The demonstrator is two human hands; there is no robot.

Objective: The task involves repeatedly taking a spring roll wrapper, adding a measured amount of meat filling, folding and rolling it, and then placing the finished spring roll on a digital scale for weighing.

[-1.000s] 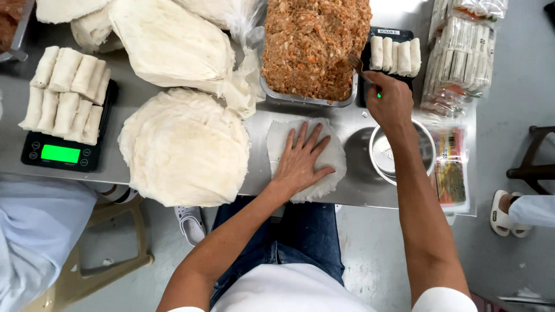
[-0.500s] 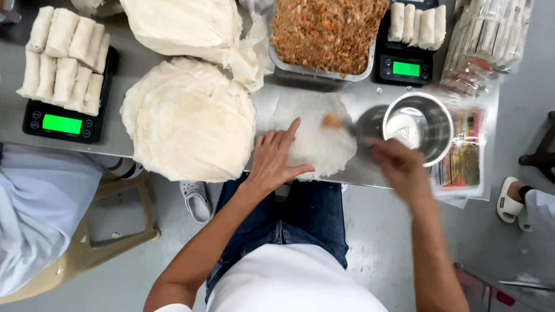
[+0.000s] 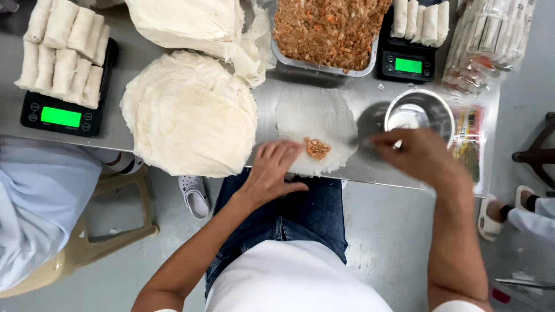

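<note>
A: From the head camera, what is the left hand [image 3: 276, 169] doing?

B: It lies flat and open, fingers spread on the near edge of a single round wrapper [image 3: 315, 136], most likely pinning it to the steel table [image 3: 370, 167]. It grips nothing. Just beyond its fingertips a small mound of filling [image 3: 317, 148] sits on the sheet's near half.

A: And the right hand [image 3: 419, 155]?

B: Blurred (it is in motion), so I cannot tell how tightly it is closed. A thin metal utensil [image 3: 397, 144] seems to pass through its fingers. It hovers beside the wrapper, just in front of a metal bowl [image 3: 420, 111].

A: Why this layout?

B: I judge everything is kept within reach: beyond the hands, the tray of minced filling [image 3: 326, 29]; left of the flat hand, the stack of wrappers [image 3: 188, 112]; finished rolls [image 3: 62, 55] resting on a scale [image 3: 60, 115] further left, and more rolls [image 3: 421, 22] on a second scale [image 3: 406, 60] beyond the bowl
</note>
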